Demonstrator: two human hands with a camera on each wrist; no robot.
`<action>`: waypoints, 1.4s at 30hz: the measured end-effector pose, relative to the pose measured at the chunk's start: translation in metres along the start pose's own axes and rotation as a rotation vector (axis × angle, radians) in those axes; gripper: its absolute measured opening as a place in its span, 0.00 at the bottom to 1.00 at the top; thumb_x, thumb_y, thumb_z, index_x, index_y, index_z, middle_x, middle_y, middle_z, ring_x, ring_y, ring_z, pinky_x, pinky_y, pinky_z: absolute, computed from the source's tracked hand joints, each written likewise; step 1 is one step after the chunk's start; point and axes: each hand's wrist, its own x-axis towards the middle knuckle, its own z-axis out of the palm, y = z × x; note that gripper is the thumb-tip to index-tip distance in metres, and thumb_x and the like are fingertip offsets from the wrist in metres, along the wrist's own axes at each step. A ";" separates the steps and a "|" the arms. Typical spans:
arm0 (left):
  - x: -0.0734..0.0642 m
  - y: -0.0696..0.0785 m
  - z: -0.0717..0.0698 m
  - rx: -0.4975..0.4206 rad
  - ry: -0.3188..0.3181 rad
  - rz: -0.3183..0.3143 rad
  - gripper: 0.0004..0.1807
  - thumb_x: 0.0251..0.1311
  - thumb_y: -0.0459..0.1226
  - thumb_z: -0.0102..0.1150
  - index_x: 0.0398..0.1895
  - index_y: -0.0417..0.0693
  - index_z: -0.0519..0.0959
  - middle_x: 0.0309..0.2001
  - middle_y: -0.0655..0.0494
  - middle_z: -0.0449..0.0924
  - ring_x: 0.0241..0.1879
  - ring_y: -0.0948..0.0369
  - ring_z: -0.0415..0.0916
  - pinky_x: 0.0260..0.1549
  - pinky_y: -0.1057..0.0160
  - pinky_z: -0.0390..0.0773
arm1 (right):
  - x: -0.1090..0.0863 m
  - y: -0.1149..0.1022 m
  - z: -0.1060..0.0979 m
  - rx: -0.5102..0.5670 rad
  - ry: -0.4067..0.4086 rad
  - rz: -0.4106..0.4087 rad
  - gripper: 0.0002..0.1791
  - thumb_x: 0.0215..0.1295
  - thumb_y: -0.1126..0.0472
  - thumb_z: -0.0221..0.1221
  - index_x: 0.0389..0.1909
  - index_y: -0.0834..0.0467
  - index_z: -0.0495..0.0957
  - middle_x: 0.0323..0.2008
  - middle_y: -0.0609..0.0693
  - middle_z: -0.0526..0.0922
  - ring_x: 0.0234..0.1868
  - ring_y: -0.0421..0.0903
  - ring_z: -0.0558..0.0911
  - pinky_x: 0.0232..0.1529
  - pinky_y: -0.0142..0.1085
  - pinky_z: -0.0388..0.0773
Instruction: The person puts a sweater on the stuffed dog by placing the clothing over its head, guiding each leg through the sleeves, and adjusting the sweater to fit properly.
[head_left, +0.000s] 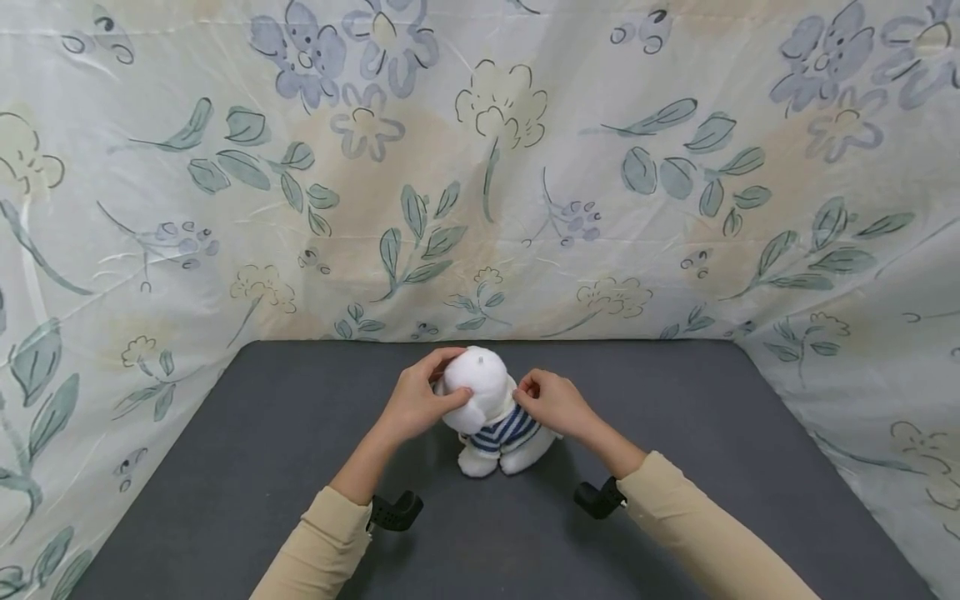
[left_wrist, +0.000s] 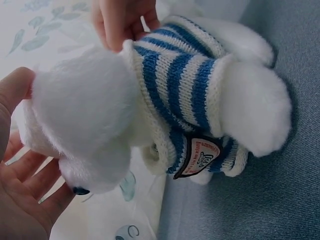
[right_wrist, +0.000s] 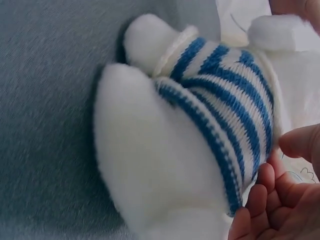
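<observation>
A white plush dog [head_left: 478, 379] in a blue-and-white striped knit sweater [head_left: 510, 431] is on the dark table. My left hand [head_left: 420, 396] holds its head between thumb and fingers. In the left wrist view a black eye [left_wrist: 81, 191] shows beside those fingers, and a small printed patch [left_wrist: 201, 156] is on the sweater. At the neck, my right hand [head_left: 558, 404] pinches the sweater's edge between thumb and forefinger; its other fingers are curled near the striped knit. The right wrist view shows the plush's white rear body [right_wrist: 145, 150] below the hem.
The dark grey tabletop [head_left: 262, 467] spreads around the plush. A floral-patterned cloth [head_left: 525, 167] hangs behind it and along both sides. Black wrist devices [head_left: 397, 510] sit at the cuffs of the beige sleeves [head_left: 322, 533].
</observation>
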 end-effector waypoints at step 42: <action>-0.003 0.002 -0.005 0.015 0.013 0.074 0.26 0.52 0.41 0.65 0.57 0.54 0.73 0.52 0.54 0.76 0.50 0.58 0.74 0.48 0.54 0.74 | -0.020 -0.015 0.006 0.115 0.171 -0.113 0.11 0.64 0.61 0.55 0.46 0.57 0.75 0.38 0.48 0.77 0.35 0.42 0.75 0.33 0.35 0.73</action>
